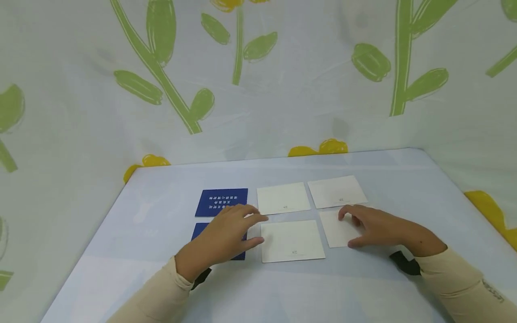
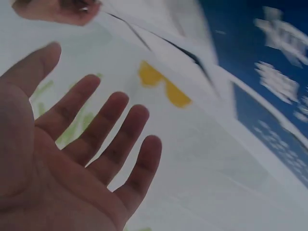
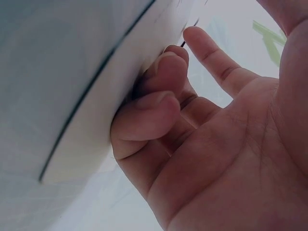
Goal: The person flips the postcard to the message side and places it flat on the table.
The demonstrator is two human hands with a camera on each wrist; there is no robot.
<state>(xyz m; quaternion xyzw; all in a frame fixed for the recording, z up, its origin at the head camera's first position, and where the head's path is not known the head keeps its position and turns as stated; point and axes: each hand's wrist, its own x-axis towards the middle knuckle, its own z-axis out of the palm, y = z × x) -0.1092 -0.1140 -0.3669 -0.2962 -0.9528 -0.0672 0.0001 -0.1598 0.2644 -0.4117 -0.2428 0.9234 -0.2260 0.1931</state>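
My left hand (image 1: 228, 235) hovers over the lower blue card (image 1: 238, 256), fingers spread and holding nothing. In the left wrist view, that palm (image 2: 62, 178) is bare. Above it in the head view lies the upper blue card (image 1: 221, 197), printed with white characters. My right hand (image 1: 379, 226) is over the lower right white card (image 1: 333, 231), covering its right part. The right wrist view shows some bent fingers (image 3: 149, 115) right at the card's surface, with another finger straighter.
More white cards lie flat beside these: one at top middle (image 1: 282, 199), one at top right (image 1: 337, 192) and one at bottom middle (image 1: 291, 242). They rest on a pale table (image 1: 121, 269). Behind it hangs a white cloth (image 1: 299, 98) with green leaves and yellow flowers.
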